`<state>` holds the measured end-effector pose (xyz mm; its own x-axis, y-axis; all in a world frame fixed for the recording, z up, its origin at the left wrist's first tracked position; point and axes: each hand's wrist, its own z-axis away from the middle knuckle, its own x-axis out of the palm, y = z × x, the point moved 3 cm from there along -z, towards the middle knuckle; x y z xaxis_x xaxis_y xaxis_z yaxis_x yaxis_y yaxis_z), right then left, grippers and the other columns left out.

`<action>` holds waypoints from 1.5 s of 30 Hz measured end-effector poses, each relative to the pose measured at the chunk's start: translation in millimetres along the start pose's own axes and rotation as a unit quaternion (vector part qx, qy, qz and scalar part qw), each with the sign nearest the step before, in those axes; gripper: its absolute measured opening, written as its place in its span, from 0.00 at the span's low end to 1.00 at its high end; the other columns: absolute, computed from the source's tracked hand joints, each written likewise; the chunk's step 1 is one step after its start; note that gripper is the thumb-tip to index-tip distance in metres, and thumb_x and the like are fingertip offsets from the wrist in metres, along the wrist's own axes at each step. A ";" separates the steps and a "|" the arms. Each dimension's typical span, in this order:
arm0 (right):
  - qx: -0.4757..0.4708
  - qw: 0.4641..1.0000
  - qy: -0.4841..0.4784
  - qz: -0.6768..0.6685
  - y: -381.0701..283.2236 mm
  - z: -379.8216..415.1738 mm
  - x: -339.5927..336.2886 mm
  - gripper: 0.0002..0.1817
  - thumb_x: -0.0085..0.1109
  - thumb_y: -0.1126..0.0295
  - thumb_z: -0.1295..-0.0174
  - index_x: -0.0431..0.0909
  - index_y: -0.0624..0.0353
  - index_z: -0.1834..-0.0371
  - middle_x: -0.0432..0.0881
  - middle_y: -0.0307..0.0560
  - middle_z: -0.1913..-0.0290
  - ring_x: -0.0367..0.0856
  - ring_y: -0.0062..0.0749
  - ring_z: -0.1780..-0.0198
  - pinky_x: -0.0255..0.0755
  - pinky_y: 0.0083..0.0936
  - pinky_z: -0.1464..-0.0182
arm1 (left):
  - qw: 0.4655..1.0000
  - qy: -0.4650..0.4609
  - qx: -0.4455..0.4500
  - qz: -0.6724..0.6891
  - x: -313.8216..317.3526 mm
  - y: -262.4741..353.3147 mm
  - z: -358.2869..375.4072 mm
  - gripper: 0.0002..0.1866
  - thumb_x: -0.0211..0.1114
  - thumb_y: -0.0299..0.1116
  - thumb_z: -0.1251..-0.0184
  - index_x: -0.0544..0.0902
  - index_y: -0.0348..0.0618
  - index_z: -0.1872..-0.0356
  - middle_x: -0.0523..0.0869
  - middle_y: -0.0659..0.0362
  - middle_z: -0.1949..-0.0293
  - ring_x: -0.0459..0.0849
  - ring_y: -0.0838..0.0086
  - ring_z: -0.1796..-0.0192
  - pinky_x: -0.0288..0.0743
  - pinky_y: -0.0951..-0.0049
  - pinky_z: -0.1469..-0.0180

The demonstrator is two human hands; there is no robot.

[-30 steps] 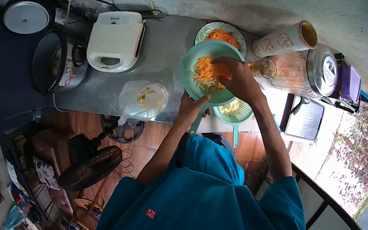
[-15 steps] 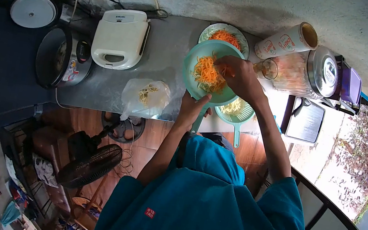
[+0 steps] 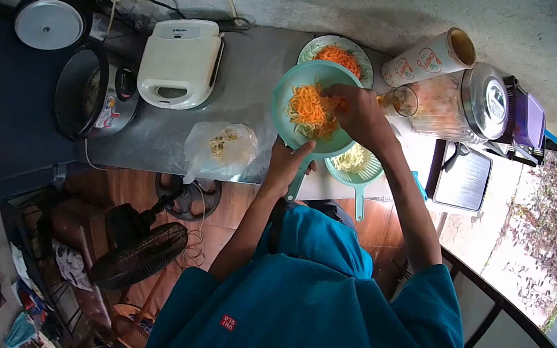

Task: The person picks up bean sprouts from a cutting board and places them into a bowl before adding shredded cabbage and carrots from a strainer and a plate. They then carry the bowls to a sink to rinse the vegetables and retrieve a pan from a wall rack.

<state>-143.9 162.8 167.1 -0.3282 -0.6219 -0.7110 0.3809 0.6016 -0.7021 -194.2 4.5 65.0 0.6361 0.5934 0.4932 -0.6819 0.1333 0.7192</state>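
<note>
A light green strainer (image 3: 282,111) is held up over the counter by my left hand (image 3: 288,163), which is closed round its lower edge and handle. Inside it lies a heap of shredded carrot (image 3: 308,108) with paler shreds. My right hand (image 3: 363,118) reaches in from the right, its fingers bent and pressed together on some of the shreds. Behind the strainer a patterned plate (image 3: 307,51) bears more shredded carrot. A second green strainer (image 3: 362,192), partly hidden beneath the first, contains pale yellow shreds (image 3: 350,159).
On the left are a white sandwich maker (image 3: 177,67), a black pot (image 3: 84,91) and a plastic bag (image 3: 229,158) with pale shreds. A paper roll (image 3: 425,60), a glass (image 3: 403,101) and a large lidded jar (image 3: 447,103) stand right. A fan (image 3: 141,254) is below left.
The strainer and both hands have shifted very slightly to the left. My right hand's fingers are a little lower in the shreds.
</note>
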 end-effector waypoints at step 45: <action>0.010 0.995 -0.099 -0.030 14.8 -27.2 32.1 0.15 0.56 0.78 0.46 0.82 0.60 0.54 0.85 0.50 0.57 0.85 0.31 0.62 0.78 0.30 0.57 | 0.999 0.048 0.018 0.011 -25.8 8.2 6.7 0.16 0.61 0.25 0.38 0.68 0.34 0.51 0.80 0.53 0.72 0.78 0.73 0.80 0.69 0.76 0.82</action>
<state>-172.3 165.3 132.7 -0.1746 -0.7448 -0.6440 0.3841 0.5507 -0.7411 -213.8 -15.1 61.4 0.5832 0.6689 0.4610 -0.6806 0.0925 0.7268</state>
